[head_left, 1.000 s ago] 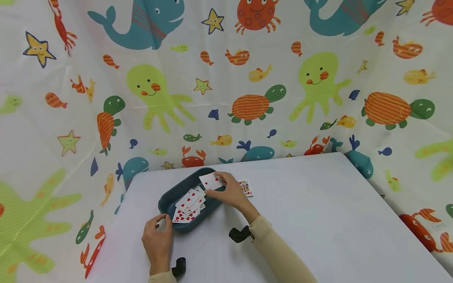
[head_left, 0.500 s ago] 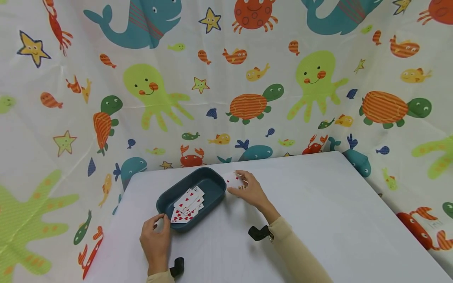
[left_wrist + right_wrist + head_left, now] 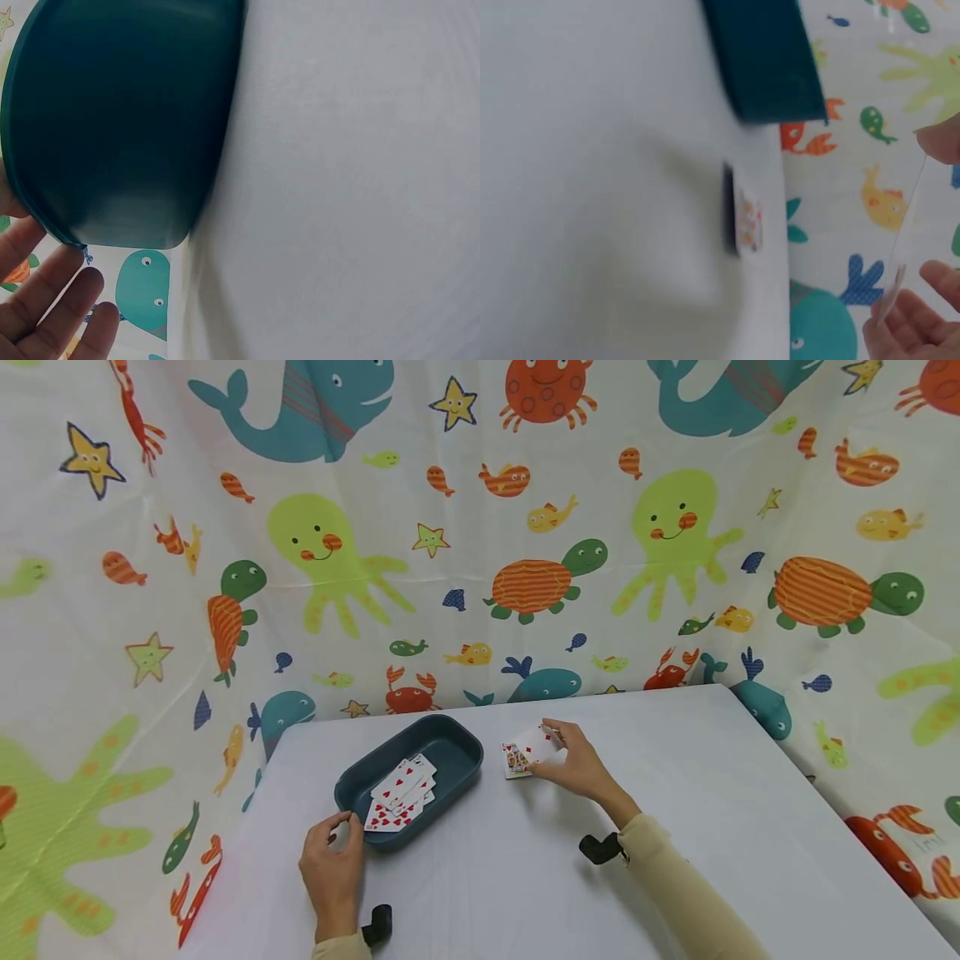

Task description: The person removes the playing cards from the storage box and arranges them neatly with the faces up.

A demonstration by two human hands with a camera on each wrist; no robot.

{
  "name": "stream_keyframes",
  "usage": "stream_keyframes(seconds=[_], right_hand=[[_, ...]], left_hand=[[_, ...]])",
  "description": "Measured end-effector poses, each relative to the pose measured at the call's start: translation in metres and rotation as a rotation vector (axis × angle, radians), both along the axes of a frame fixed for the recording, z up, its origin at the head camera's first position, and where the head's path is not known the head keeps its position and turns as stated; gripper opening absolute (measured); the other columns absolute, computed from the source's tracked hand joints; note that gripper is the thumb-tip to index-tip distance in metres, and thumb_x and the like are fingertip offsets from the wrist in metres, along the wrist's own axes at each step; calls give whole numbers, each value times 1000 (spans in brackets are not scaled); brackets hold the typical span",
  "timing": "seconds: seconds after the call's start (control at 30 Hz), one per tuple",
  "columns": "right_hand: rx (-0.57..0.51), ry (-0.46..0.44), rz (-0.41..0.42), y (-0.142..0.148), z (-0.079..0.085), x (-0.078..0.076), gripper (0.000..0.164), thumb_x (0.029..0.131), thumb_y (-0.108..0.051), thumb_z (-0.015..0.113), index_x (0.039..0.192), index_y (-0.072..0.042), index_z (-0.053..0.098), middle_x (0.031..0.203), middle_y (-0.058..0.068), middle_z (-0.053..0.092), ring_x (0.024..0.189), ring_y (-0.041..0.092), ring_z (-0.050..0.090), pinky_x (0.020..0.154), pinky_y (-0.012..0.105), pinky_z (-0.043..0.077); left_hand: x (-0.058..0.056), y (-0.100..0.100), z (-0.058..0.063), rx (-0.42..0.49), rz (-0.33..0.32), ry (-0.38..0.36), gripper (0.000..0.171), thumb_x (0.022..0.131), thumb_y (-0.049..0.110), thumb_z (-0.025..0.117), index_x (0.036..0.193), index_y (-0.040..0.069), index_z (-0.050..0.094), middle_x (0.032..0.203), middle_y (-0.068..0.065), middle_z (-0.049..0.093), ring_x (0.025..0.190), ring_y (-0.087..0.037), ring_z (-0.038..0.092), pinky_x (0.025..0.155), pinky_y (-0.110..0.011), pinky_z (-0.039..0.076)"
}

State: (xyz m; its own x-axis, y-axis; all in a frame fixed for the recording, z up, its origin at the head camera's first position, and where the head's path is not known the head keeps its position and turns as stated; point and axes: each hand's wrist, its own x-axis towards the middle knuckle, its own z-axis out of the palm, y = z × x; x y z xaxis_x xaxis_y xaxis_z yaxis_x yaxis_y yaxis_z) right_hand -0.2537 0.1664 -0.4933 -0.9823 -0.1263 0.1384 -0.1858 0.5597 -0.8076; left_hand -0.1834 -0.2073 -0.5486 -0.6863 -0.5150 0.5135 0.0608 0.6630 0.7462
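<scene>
Partly covered by the right hand point(image 3: 579, 765) pinching it, a diamond card point(image 3: 536, 742) hangs above the table point(image 3: 720, 802), screening some of a face card point(image 3: 513, 762); the left hand point(image 3: 332, 864), cut off in the left wrist view, pinches the rim of the tray point(image 3: 459, 758).

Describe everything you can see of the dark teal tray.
The dark teal tray is a deep oblong with rounded corners, raised walls and a thin rim, smooth and slightly glossy, like plastic. It rests open side up on the white table, lying diagonally in the head view. Overlapping face-up playing cards lie inside, toward its near end. The left hand holds its rim at that end.
</scene>
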Motion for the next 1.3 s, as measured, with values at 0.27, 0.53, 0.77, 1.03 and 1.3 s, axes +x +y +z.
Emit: stream_keyframes(seconds=[0.27,0.53,0.77,1.03,1.3], right_hand=[[157,73,122,25,-9,-4,88,78,-17,87,152,-2,41,150,22,42,140,41,40,113,63,35],[355,104,252,39,-12,-12,93,76,-17,87,153,-4,38,150,20,41,137,38,42,110,59,41],[499,73,328,49,-9,-24,99,75,-18,90,156,-8,36,150,18,41,137,38,43,107,55,46],[582,53,430,51,-4,-43,100,74,-14,89,157,-7,35,150,18,40,135,37,42,109,56,43],[678,17,479,43,0,-60,107,72,-13,91,160,-12,30,154,14,39,138,33,41,113,54,40]], left_hand=[[0,1,0,5,0,2,15,92,6,72,103,-4,74,104,-22,72,103,-35,66,85,-44,48],[0,1,1,12,1,-7,16,93,7,71,104,-4,73,105,-22,71,104,-35,66,86,-48,51],[-1,-1,-1,2,5,2,15,92,7,73,103,-3,74,103,-20,72,102,-33,67,84,-30,44],[0,-1,-1,7,7,-7,15,92,7,73,103,-3,74,103,-20,72,103,-34,66,86,-43,50],[0,-1,0,2,-2,12,14,90,6,74,101,-3,74,102,-21,72,101,-35,67,85,-46,51]])
